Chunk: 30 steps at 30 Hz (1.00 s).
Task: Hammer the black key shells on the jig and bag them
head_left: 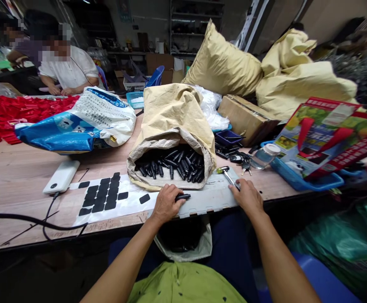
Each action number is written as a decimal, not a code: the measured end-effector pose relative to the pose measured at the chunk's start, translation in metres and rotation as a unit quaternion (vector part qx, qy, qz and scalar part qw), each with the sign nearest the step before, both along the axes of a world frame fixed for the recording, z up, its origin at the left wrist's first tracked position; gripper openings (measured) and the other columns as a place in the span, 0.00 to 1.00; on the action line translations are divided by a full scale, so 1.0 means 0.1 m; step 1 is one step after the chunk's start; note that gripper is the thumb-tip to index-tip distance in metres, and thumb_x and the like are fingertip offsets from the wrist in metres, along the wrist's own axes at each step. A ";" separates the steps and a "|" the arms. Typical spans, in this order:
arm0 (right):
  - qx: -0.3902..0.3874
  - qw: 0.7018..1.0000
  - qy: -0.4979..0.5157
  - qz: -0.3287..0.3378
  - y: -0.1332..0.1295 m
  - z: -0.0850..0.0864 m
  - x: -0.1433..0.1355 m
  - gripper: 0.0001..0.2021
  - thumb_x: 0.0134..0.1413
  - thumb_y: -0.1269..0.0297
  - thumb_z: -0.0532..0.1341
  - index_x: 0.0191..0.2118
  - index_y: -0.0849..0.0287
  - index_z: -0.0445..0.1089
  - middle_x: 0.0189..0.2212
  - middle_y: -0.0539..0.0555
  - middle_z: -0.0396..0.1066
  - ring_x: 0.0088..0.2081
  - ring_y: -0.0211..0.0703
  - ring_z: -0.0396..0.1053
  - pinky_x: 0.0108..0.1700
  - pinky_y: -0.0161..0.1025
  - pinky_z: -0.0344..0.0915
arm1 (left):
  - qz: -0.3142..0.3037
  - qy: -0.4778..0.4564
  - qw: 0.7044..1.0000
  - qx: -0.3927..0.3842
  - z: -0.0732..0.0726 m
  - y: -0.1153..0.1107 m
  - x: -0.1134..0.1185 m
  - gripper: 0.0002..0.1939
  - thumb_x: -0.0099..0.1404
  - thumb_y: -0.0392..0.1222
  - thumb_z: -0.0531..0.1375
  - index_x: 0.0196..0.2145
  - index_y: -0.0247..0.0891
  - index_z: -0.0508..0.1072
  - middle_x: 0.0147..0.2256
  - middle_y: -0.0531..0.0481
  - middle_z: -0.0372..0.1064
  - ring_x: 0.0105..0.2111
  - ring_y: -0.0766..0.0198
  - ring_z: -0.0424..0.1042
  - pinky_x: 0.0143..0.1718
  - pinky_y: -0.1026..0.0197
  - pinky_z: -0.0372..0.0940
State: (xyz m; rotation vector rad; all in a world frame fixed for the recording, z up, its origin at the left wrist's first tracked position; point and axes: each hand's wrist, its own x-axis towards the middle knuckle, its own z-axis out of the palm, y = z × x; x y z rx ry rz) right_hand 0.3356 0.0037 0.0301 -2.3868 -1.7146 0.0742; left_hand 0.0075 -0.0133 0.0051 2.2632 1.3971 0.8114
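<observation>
Head view: in front of the open sack (173, 107), my left hand (167, 204) grips a black tube (183, 196), my right hand (249, 197) a hammer (230, 179); left of the sack sits a blue-white bag (85, 122), right, keys (245, 168).

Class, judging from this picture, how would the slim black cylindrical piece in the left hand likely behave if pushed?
The slim black cylindrical piece would probably roll, given its rounded sides. Its straight, unbent outline suggests it is stiff. Being so slim, it may also be light.
</observation>
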 end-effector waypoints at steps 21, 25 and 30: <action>0.182 0.888 0.287 0.309 -0.84 -0.02 -1.28 0.18 0.70 0.68 0.51 0.60 0.53 0.67 0.45 0.59 0.73 0.47 0.49 0.72 0.51 0.47 0.70 | 0.013 -0.071 0.997 -0.037 -0.09 0.09 -0.04 0.08 0.63 0.42 0.68 0.40 0.42 0.79 0.35 0.50 0.69 0.41 0.57 0.67 0.47 0.54 0.62; 0.167 0.894 0.266 0.319 -0.88 -0.04 -1.28 0.19 0.71 0.68 0.51 0.61 0.51 0.67 0.41 0.57 0.72 0.42 0.48 0.72 0.47 0.45 0.71 | 0.022 -0.076 0.996 -0.041 -0.08 0.10 -0.03 0.03 0.62 0.41 0.68 0.34 0.41 0.78 0.33 0.51 0.67 0.40 0.58 0.66 0.44 0.56 0.62; 0.166 0.904 0.264 0.291 -0.90 -0.06 -1.28 0.18 0.70 0.68 0.51 0.59 0.52 0.70 0.40 0.57 0.73 0.41 0.48 0.73 0.45 0.43 0.72 | 0.022 -0.080 0.996 -0.042 -0.09 0.10 -0.02 0.05 0.61 0.40 0.69 0.37 0.42 0.79 0.34 0.51 0.68 0.40 0.58 0.67 0.45 0.55 0.62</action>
